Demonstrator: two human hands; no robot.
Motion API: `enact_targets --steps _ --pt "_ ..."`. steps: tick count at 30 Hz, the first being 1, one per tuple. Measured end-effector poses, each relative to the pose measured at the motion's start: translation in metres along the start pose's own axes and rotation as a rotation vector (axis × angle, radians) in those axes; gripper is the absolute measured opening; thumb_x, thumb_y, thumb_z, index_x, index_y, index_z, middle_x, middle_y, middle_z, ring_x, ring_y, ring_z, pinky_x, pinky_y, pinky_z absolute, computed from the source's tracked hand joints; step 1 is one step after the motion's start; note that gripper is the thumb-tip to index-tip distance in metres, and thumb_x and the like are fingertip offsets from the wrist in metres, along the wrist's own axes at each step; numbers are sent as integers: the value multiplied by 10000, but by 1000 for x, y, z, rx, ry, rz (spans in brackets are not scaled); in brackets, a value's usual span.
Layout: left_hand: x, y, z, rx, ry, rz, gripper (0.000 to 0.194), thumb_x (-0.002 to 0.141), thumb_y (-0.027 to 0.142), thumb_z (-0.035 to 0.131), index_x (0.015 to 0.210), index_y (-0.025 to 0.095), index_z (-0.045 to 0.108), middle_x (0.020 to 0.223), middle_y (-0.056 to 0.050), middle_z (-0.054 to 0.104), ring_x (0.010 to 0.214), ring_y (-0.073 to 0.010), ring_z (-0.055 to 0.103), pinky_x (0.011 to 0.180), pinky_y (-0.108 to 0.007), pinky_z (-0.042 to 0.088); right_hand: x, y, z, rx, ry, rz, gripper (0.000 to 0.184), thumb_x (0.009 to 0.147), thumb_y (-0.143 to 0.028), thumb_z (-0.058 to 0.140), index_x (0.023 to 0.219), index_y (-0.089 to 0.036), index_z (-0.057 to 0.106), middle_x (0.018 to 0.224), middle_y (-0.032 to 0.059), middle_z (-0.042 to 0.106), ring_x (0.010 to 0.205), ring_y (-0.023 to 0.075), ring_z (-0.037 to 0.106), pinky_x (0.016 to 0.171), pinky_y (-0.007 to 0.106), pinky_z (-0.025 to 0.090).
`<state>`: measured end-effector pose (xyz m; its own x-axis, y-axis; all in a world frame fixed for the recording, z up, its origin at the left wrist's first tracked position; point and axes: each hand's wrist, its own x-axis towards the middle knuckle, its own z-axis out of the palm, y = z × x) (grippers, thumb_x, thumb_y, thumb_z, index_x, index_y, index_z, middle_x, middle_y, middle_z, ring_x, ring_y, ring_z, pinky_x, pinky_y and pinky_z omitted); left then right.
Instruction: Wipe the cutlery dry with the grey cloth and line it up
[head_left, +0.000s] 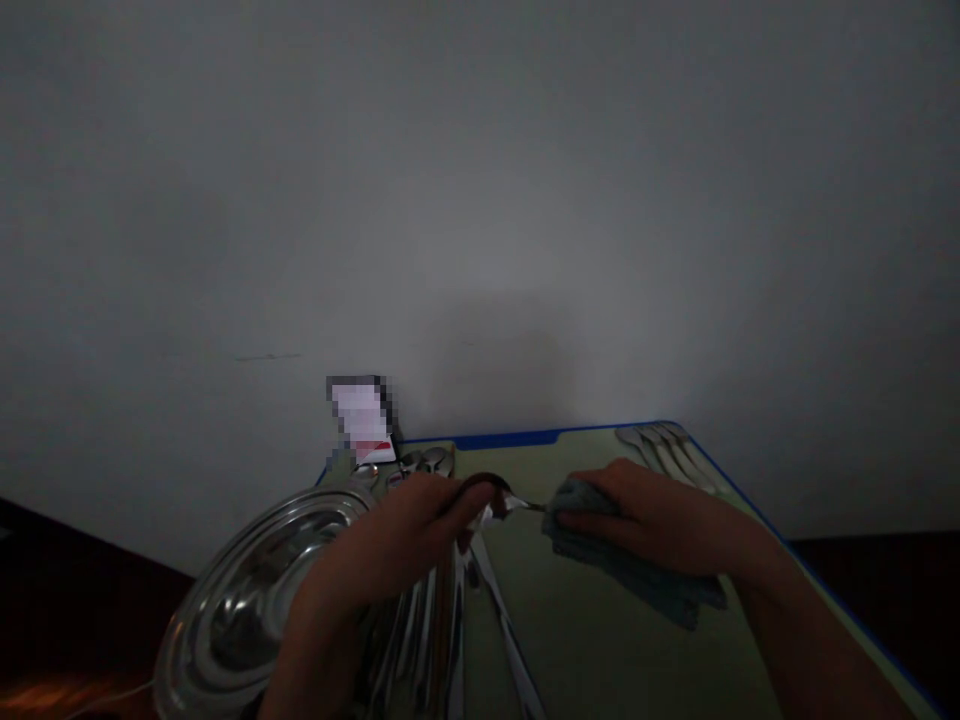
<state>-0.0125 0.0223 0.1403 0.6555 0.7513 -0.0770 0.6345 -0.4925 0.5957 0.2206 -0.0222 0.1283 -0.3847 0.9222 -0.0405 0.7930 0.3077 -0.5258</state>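
Note:
Over the middle of the table, my left hand (420,520) is closed on the rounded, shiny head of a metal spoon (515,503); the fingers cover part of it. The spoon's thin neck runs right into a grey-green cloth (637,575). My right hand (637,515) is closed around that cloth, which wraps the handle and hides most of it. The cloth's loose end hangs toward the lower right. Below my left hand lie several metal utensils (506,640) with their handles toward me. Spoon heads (435,460) show just beyond my left wrist.
A shiny metal bowl (217,590) stands at the left, partly behind my left forearm. Several forks (667,452) lie side by side at the far right of the pale green, blue-edged tabletop (517,455). A pixelated, bright-faced object (364,410) stands near the grey wall (480,200).

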Motion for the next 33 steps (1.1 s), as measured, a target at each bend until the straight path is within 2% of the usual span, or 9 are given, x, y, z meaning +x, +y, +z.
enact_targets --steps 4,7,11,14,18,23,28,33 --pt "-4 -9 -6 6 94 7 325 897 398 357 900 199 614 731 10 618 663 -131 560 606 -227 400 -4 10 -5 -11 25 50 376 845 -517 389 811 -208 600 763 28 632 703 170 576 616 281 398" --pt "-4 -9 -6 -57 141 35 278 887 375 396 1064 213 537 857 -7 640 738 -139 574 665 -246 430 -5 14 -6 -21 27 46 384 855 -508 376 777 -201 592 729 20 631 666 161 573 584 274 388" --pt "-3 -4 -1 -78 138 45 421 801 385 550 1192 269 447 976 -18 636 792 -165 590 692 -274 456 -7 13 -7 -15 72 56 392 861 -496 369 727 -196 582 680 6 621 612 140 555 540 253 369" --pt "0 -2 4 1 164 68 442 721 382 644 1127 280 505 934 -1 641 783 -175 590 673 -270 449 -6 10 -6 -2 75 57 395 857 -496 377 699 -195 578 651 1 610 582 131 539 519 246 359" --pt "8 3 13 90 172 147 252 748 335 617 983 256 571 787 29 639 692 -147 586 629 -241 420 -3 2 -3 26 57 31 379 848 -496 394 725 -198 593 686 9 624 614 135 553 533 242 369" --pt "11 9 19 169 207 206 198 773 324 580 951 237 580 765 22 647 700 -154 596 640 -250 410 0 -5 -2 43 6 -29 345 856 -464 399 767 -198 599 710 11 626 657 139 568 583 248 387" --pt "5 4 10 134 147 150 194 776 360 570 912 225 607 699 23 648 610 -129 588 580 -226 422 -5 -1 -7 36 -23 -15 326 837 -481 431 818 -208 608 760 15 632 718 159 577 623 268 395" --pt "2 -2 -1 49 152 128 182 812 329 525 815 170 616 760 -9 638 678 -122 591 637 -216 453 -9 4 -12 56 -24 32 342 834 -498 423 794 -210 602 745 3 633 688 153 577 603 269 391"
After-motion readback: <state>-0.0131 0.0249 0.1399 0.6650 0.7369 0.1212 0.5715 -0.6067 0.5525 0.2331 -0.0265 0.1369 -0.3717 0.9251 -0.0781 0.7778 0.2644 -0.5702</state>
